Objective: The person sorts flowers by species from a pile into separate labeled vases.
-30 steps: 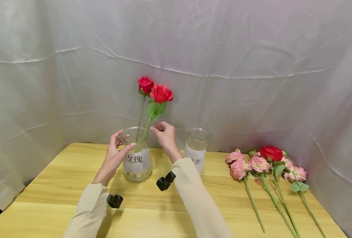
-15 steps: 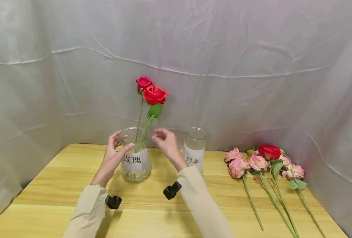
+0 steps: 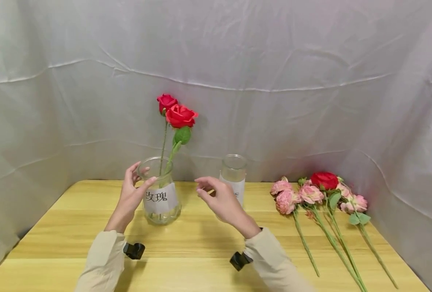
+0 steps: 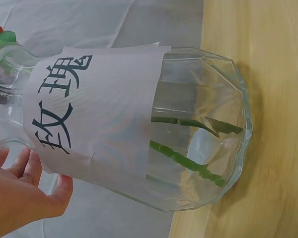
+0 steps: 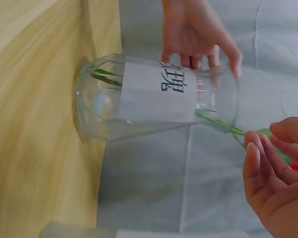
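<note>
My left hand point(image 3: 128, 198) holds a clear glass vase point(image 4: 203, 178) around its neck, thumb on the near side and fingers behind. A white paper label point(image 3: 161, 198) with dark characters wraps the vase. Two red roses, one fuller rose point(image 3: 181, 117) and a smaller rose point(image 3: 166, 102), stand in it and lean slightly right. Their cut green stem ends show through the faceted base in the left wrist view. Right of the vase, my right hand point(image 3: 223, 201) hovers over the table with loosely bent fingers and nothing between them.
Behind my right hand is a second, narrower labelled glass vase point(image 3: 234, 174). Several pink flowers point(image 3: 287, 201) and one red rose point(image 3: 324, 180) lie at the right of the wooden table point(image 3: 186, 259). A grey cloth point(image 3: 260, 121) hangs behind.
My right hand has come away from the fuller rose's stem, moving right and down toward me. That rose has settled further left, close to the smaller one. The left hand stays at the vase.
</note>
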### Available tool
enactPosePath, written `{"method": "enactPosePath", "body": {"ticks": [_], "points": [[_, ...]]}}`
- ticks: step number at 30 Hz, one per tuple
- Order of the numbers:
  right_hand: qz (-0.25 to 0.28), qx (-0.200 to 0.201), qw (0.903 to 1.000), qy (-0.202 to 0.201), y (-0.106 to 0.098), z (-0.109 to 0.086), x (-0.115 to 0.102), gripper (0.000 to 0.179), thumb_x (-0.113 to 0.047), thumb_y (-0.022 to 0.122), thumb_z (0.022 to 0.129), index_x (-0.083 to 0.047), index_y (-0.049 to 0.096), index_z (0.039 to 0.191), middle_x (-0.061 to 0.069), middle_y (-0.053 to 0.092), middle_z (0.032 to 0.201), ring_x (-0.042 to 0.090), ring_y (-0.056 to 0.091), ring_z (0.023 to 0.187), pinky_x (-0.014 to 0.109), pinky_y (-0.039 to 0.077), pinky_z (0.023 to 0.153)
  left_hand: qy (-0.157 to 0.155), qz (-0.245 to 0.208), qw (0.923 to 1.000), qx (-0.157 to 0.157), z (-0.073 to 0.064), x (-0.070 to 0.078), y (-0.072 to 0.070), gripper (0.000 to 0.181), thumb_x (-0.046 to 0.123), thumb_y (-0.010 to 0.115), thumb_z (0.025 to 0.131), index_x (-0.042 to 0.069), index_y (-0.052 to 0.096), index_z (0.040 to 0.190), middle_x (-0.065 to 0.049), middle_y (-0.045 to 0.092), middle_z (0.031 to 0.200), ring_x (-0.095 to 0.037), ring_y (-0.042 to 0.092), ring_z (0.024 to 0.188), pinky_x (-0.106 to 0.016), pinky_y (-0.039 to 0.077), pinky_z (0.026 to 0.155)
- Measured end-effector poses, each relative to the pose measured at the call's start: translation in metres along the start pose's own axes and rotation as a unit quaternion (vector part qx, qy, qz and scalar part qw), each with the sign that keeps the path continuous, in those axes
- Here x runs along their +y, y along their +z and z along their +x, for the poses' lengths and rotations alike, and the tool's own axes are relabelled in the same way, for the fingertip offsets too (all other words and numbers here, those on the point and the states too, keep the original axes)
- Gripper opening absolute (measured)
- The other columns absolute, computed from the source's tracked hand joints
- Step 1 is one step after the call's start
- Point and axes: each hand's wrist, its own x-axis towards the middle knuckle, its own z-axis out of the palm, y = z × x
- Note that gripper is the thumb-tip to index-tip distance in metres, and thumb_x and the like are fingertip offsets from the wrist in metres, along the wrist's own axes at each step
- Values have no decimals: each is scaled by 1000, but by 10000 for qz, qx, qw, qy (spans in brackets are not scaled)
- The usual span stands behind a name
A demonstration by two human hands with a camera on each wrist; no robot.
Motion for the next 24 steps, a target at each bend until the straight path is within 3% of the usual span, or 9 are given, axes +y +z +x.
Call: {"method": "enactPosePath", "body": {"ticks": [3,9,14,24], "points": [[177,-26,9998,104,-15,-9,0,19,-2,65,90,0,67,110,7,69,89,20,66,76,27,54,64,27,0,10000,18,-1,-1,0,78,18,60,96,10,9,153,-13,35,149,-26,26,130,-43,24,107],[533,-127,9957,748,-46,-27,14,23,-5,64,92,4,65,113,13,70,93,27,67,78,32,55,66,108,-53,9999,48,0,-2,2,77,16,60,95,9,10,153,-14,35,148,-26,27,129,-44,22,108],[160,-44,9952,969,-67,-48,28,23,-7,65,92,4,66,113,11,70,98,19,66,78,28,54,66,103,-82,9999,-3,1,-3,3,77,16,60,95,8,10,153,-13,36,148,-27,27,129,-44,22,108],[-649,167,9848,1605,-122,-93,58,22,-11,64,94,0,67,113,9,70,95,16,66,78,28,54,66,92,-51,9999,19,0,-1,0,77,16,61,95,9,10,153,-13,35,148,-27,27,129,-45,21,109]]}}
